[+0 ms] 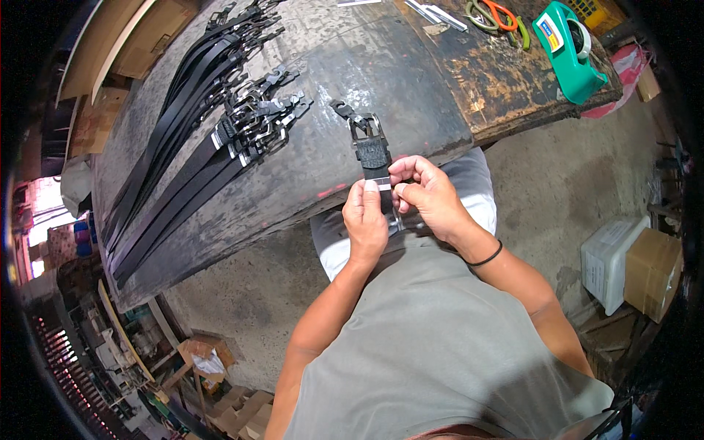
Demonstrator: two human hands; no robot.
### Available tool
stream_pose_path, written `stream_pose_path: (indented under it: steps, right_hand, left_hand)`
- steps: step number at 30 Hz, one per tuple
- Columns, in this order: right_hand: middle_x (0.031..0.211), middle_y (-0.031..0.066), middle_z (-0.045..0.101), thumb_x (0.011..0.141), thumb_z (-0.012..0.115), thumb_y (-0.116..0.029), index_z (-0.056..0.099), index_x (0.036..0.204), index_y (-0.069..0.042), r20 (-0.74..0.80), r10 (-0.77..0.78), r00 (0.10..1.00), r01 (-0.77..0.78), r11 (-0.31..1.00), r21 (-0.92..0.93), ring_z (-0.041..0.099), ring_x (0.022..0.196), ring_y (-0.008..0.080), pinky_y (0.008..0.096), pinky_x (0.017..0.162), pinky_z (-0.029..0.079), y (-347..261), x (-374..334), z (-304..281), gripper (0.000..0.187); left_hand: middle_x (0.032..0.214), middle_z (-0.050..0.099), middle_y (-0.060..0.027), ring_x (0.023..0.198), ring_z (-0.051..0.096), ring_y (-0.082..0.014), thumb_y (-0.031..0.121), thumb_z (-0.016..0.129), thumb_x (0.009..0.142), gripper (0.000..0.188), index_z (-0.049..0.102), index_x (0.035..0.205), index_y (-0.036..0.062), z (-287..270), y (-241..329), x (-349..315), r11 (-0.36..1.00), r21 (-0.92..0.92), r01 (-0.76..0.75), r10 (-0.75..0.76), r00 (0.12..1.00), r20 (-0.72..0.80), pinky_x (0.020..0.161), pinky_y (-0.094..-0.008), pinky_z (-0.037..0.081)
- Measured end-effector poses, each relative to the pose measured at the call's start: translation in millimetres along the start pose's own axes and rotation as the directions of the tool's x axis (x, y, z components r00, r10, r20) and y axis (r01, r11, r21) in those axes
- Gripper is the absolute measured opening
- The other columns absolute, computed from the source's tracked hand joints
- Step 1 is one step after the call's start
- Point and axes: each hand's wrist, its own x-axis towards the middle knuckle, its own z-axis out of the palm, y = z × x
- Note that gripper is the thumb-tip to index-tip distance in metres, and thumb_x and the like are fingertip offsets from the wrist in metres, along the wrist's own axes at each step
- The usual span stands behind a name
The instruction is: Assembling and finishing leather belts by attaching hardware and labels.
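Observation:
A black belt [373,152] lies with its buckle end on the table edge in front of me, its metal buckle [364,126] pointing away. Around the strap, just below the buckle, sits a pale band [378,183]. My left hand [365,220] pinches the strap at that band, thumb on top. On the strap's other side is my right hand [429,194], its fingers curled and drawn together close to the band; whatever they may hold is too small to make out. The strap's lower part drops out of sight toward my lap.
Several black belts [183,169] lie in a bundle on the dark table [352,51] to the left, buckles toward the middle. At the far right stand a green tape dispenser [568,59] and orange- and green-handled scissors [504,16]. A plastic bin [610,260] and a cardboard box [653,271] sit to the right.

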Motion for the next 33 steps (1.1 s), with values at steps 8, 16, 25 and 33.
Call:
stream_pose_path:
  steps: [8,16,25,33]
  right_hand:
    - [0.100,0.0077,0.060,0.086,0.058,-0.001,0.054,0.114,0.002,0.010,0.000,1.000,0.001,0.999,-0.053,0.058,0.076,0.0094,0.0235,0.065,0.050,-3,0,1,0.029]
    - [0.085,0.0083,0.064,0.080,0.065,-0.008,0.057,0.102,0.002,-0.083,-0.266,0.960,0.174,0.808,-0.563,0.060,0.067,0.0092,0.0276,0.063,0.050,-6,2,2,0.026]
    - [0.078,0.0095,0.063,0.077,0.068,-0.012,0.057,0.095,0.000,0.002,-0.361,0.932,0.261,0.668,-0.697,0.061,0.068,0.0150,0.0304,0.065,0.051,-8,11,6,0.025]
    - [0.078,0.0005,0.055,0.080,0.064,-0.002,0.055,0.092,0.001,-0.022,-0.264,0.964,0.188,0.739,-0.646,0.052,0.069,0.0043,0.0219,0.059,0.047,-14,10,6,0.015]
  left_hand:
    - [0.088,0.061,0.0012,0.079,0.052,-0.0053,0.024,0.045,0.103,0.028,0.062,0.097,0.0020,-4,5,3,0.987,-0.115,0.114,-0.114,0.993,0.001,0.073,-0.0232,0.043]
    - [0.091,0.062,0.0005,0.083,0.052,-0.0059,0.021,0.047,0.101,0.025,0.063,0.100,0.0020,-7,-6,3,0.996,-0.040,0.082,-0.080,0.995,0.052,0.076,-0.0232,0.042]
    - [0.096,0.063,-0.0024,0.088,0.055,-0.0088,0.019,0.046,0.100,0.026,0.062,0.105,-0.0004,-11,-12,5,0.953,-0.254,0.166,-0.152,0.986,0.076,0.083,-0.0256,0.042]
    - [0.101,0.065,-0.0054,0.093,0.057,-0.0112,0.019,0.045,0.100,0.028,0.062,0.107,-0.0024,-7,-11,2,0.958,-0.249,0.142,-0.135,0.990,0.042,0.087,-0.0270,0.042]
